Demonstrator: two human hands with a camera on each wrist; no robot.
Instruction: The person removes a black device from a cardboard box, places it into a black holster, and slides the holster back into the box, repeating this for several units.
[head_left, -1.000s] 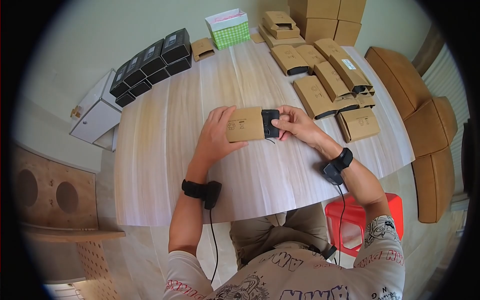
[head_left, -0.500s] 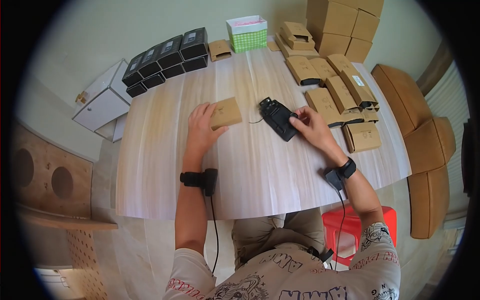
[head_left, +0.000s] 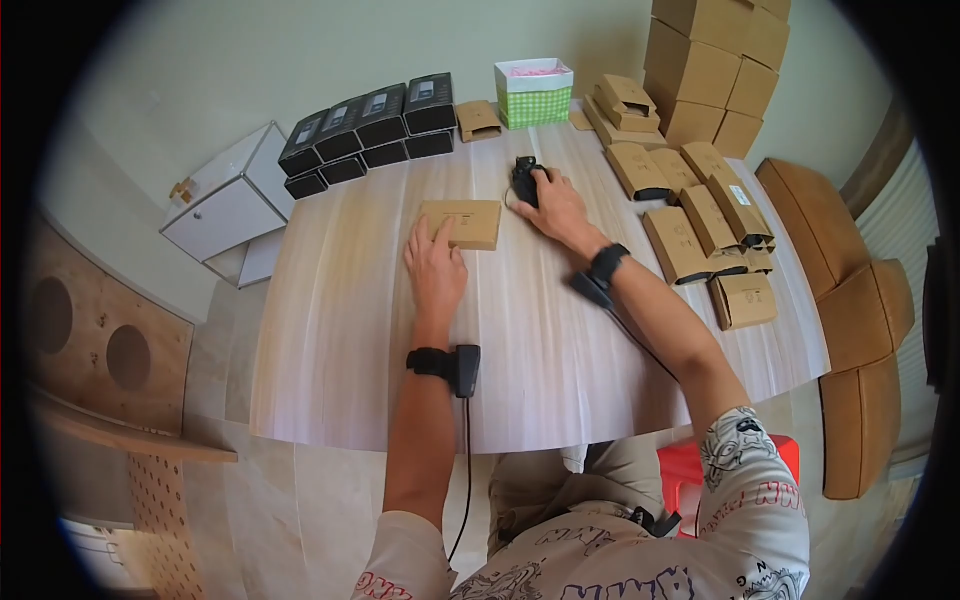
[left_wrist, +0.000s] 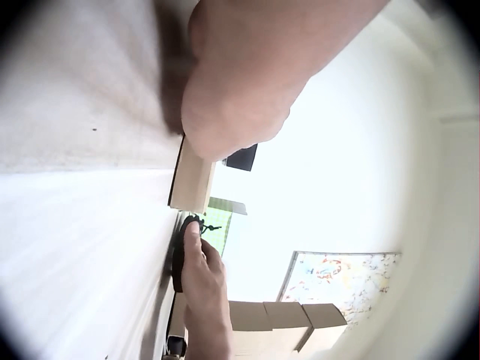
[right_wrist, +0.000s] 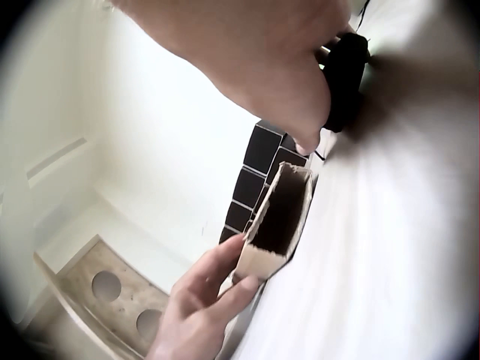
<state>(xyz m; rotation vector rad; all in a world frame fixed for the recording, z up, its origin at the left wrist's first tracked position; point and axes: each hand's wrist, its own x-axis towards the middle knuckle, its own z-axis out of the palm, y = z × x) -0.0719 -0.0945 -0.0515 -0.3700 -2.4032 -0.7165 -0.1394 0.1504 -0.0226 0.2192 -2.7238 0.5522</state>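
Observation:
In the head view, my left hand (head_left: 437, 280) holds a small cardboard box (head_left: 478, 226) lying on the table, fingers across its top and thumb at its near edge. The right wrist view shows the open, dark end of that box (right_wrist: 262, 262), with my left hand (right_wrist: 196, 304) at its far end. Beyond and to the right, my right hand (head_left: 560, 215) grips a black device (head_left: 526, 182) low over the tabletop; whether it touches the table I cannot tell. A thin cord hangs by the device (right_wrist: 346, 81).
Black boxes (head_left: 383, 130) stand stacked at the back left, beside a small cardboard box (head_left: 478, 121). A green checked bag (head_left: 535, 103) is at the back. Several cardboard boxes (head_left: 677, 247) lie on the right, with larger cartons (head_left: 693, 70) behind.
The black device came out of the cardboard box, and my right hand has carried it away toward the back of the table. The box has turned under my left hand.

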